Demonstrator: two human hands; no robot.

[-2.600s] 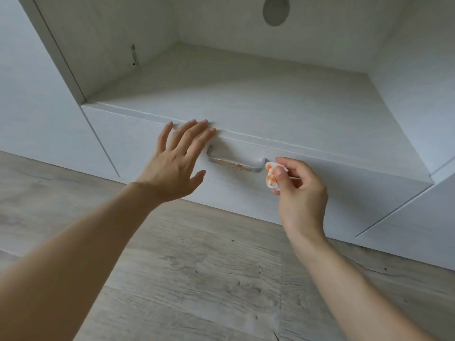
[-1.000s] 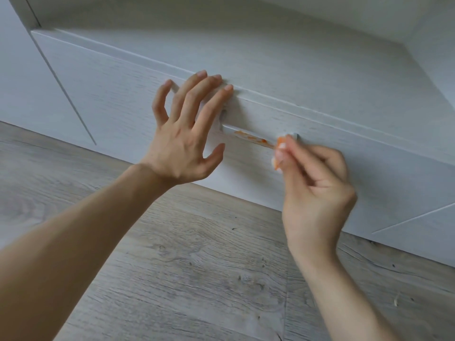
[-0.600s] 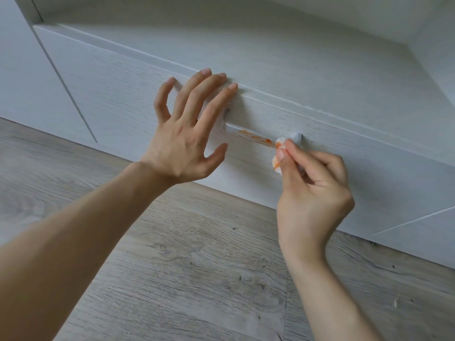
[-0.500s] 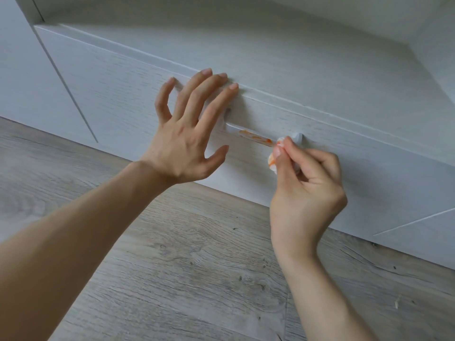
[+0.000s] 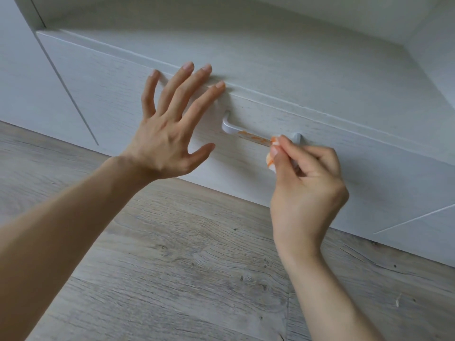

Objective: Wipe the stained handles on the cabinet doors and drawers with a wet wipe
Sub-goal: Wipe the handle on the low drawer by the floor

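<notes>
A white bar handle (image 5: 236,131) with an orange smear along its middle sits on the pale drawer front (image 5: 128,94). My right hand (image 5: 307,183) pinches a small folded wet wipe (image 5: 270,156), orange-stained, and presses it against the handle's right part. My left hand (image 5: 170,129) lies flat with fingers spread on the drawer front, left of the handle, its fingertips at the drawer's top edge.
Above the drawer is an open cabinet shelf (image 5: 295,52). A closed white door (image 5: 29,77) stands to the left and another panel (image 5: 423,232) at the lower right. Grey wood-look floor (image 5: 197,267) runs below the cabinet.
My right hand with the wipe has shifted slightly along the right part of the handle. My left hand stays spread on the drawer front, and more of the handle's left end shows.
</notes>
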